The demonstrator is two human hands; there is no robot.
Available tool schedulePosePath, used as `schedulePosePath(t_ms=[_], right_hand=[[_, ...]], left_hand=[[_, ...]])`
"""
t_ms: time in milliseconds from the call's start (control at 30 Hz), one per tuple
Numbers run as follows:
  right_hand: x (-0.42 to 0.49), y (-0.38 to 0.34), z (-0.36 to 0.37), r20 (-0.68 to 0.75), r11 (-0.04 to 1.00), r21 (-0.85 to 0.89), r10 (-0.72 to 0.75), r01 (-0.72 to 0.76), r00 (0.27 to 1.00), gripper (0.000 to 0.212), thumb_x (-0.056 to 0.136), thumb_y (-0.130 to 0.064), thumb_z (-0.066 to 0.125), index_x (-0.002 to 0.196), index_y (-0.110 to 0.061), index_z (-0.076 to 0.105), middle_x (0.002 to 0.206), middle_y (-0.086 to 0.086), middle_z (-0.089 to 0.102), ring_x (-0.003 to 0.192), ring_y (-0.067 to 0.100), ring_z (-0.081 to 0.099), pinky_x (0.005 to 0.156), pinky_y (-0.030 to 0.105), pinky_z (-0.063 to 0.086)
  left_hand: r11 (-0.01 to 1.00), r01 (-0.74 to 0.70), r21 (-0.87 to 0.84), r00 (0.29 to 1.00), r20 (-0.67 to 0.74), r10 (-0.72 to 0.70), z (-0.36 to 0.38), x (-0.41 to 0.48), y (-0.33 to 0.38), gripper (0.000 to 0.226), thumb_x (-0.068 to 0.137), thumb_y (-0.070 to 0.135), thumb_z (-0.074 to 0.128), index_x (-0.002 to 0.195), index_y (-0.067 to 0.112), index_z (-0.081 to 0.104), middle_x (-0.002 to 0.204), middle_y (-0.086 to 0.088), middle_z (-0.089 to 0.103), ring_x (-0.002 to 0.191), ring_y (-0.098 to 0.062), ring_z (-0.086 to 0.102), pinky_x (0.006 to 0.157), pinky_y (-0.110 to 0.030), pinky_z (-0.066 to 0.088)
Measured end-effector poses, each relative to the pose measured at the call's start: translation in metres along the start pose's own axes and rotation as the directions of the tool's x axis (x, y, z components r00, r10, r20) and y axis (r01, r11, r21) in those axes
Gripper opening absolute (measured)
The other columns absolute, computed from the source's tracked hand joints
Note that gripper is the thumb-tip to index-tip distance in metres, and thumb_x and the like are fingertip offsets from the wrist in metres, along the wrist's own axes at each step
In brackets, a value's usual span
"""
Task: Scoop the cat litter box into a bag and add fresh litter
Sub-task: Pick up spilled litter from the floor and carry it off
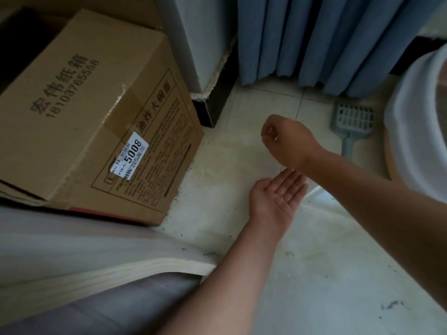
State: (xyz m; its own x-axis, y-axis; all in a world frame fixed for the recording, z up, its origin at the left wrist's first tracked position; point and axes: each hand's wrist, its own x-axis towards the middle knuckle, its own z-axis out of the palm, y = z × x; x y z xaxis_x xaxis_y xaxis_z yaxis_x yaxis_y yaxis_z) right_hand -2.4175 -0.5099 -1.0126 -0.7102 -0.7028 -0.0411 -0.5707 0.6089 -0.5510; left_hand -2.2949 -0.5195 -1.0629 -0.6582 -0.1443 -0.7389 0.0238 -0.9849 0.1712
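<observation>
Left hand (275, 197) nearest, palm up, fingers spread flat, holding nothing visible, maybe a few grains. Litter box (418, 131) at 3 o'clock, scoop (352, 122) on floor (314, 274) at 2. Risk: grains fall off open palm, more mess. Right hand (287, 141) curled, grip pinched; on what, can't tell.
</observation>
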Motion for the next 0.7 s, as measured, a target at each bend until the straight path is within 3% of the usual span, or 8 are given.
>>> schedulePosePath(t_ms=[100, 200, 267, 333, 433, 567, 633, 700], right_hand=[[-0.035, 0.004, -0.022, 0.022, 0.997, 0.072, -0.031, 0.029, 0.999, 0.011, 0.091, -0.018, 0.057, 0.101, -0.022, 0.059, 0.072, -0.014, 0.062, 0.068, 0.008, 0.06, 0.06, 0.025, 0.043], [-0.062, 0.002, -0.021, 0.164, 0.996, -0.016, -0.088, 0.092, 0.983, 0.019, 0.088, -0.016, 0.059, 0.103, -0.028, 0.061, 0.078, -0.013, 0.072, 0.073, 0.005, 0.066, 0.07, 0.027, 0.052], [-0.07, 0.003, -0.019, 0.175, 0.992, -0.054, -0.106, 0.117, 0.979, 0.023, 0.088, -0.014, 0.057, 0.103, -0.03, 0.065, 0.082, -0.012, 0.072, 0.076, 0.009, 0.066, 0.072, 0.03, 0.054], [-0.072, 0.011, -0.023, 0.051, 0.994, 0.003, -0.106, 0.106, 0.993, 0.023, 0.088, -0.013, 0.059, 0.1, -0.029, 0.068, 0.083, -0.012, 0.071, 0.077, 0.01, 0.066, 0.072, 0.03, 0.054], [-0.071, 0.045, -0.034, -0.138, 0.987, 0.157, 0.065, -0.043, 0.988, 0.02, 0.085, -0.01, 0.062, 0.093, -0.027, 0.07, 0.081, -0.012, 0.071, 0.074, 0.009, 0.067, 0.074, 0.032, 0.056], [-0.088, 0.098, -0.045, -0.15, 0.944, 0.198, 0.295, -0.264, 0.944, 0.021, 0.085, -0.009, 0.062, 0.085, -0.029, 0.068, 0.077, -0.011, 0.072, 0.075, 0.013, 0.069, 0.075, 0.03, 0.057], [-0.105, 0.108, -0.047, -0.113, 0.953, 0.149, 0.282, -0.264, 0.953, 0.023, 0.086, -0.007, 0.063, 0.087, -0.03, 0.067, 0.078, -0.014, 0.069, 0.075, 0.012, 0.068, 0.067, 0.018, 0.052], [-0.123, 0.109, -0.046, -0.102, 0.965, 0.095, 0.254, -0.244, 0.962, 0.023, 0.087, -0.009, 0.064, 0.091, -0.031, 0.066, 0.08, -0.015, 0.068, 0.074, 0.009, 0.066, 0.064, 0.019, 0.047]], left_hand=[[0.998, 0.01, -0.061, 0.999, 0.047, -0.007, 0.001, 0.003, 0.001, 0.045, 0.101, 0.021, 0.032, 0.101, -0.007, 0.067, 0.097, -0.023, 0.074, 0.092, -0.033, 0.071, 0.085, -0.044, 0.055], [0.997, 0.002, -0.075, 0.998, 0.057, 0.002, 0.003, 0.001, 0.003, 0.04, 0.1, 0.017, 0.034, 0.088, 0.0, 0.069, 0.08, -0.015, 0.074, 0.073, -0.024, 0.073, 0.066, -0.031, 0.059], [0.998, 0.0, -0.071, 0.999, 0.04, 0.003, 0.003, 0.0, 0.003, 0.049, 0.1, 0.015, 0.032, 0.077, 0.0, 0.073, 0.074, -0.014, 0.073, 0.064, -0.022, 0.072, 0.058, -0.025, 0.057], [0.998, -0.009, -0.055, 0.999, 0.034, 0.011, 0.005, -0.003, 0.004, 0.049, 0.101, 0.018, 0.032, 0.087, -0.004, 0.073, 0.087, -0.019, 0.075, 0.077, -0.026, 0.074, 0.067, -0.032, 0.059], [0.998, -0.03, -0.056, 0.999, 0.008, 0.031, 0.005, -0.002, 0.004, 0.044, 0.1, 0.019, 0.033, 0.106, -0.007, 0.067, 0.105, -0.025, 0.073, 0.098, -0.035, 0.069, 0.089, -0.046, 0.054], [0.996, -0.034, -0.078, 0.999, 0.036, 0.037, 0.0, -0.003, 0.007, 0.044, 0.099, 0.018, 0.033, 0.108, -0.008, 0.067, 0.109, -0.024, 0.072, 0.092, -0.035, 0.073, 0.096, -0.048, 0.052], [0.997, -0.035, -0.068, 0.998, 0.042, 0.038, 0.0, -0.004, 0.006, 0.044, 0.1, 0.018, 0.033, 0.109, -0.008, 0.067, 0.11, -0.024, 0.072, 0.091, -0.035, 0.074, 0.096, -0.048, 0.052], [0.998, -0.04, -0.056, 0.998, 0.039, 0.042, 0.0, -0.004, 0.006, 0.044, 0.1, 0.019, 0.033, 0.111, -0.007, 0.067, 0.111, -0.023, 0.072, 0.092, -0.035, 0.074, 0.096, -0.048, 0.052]])
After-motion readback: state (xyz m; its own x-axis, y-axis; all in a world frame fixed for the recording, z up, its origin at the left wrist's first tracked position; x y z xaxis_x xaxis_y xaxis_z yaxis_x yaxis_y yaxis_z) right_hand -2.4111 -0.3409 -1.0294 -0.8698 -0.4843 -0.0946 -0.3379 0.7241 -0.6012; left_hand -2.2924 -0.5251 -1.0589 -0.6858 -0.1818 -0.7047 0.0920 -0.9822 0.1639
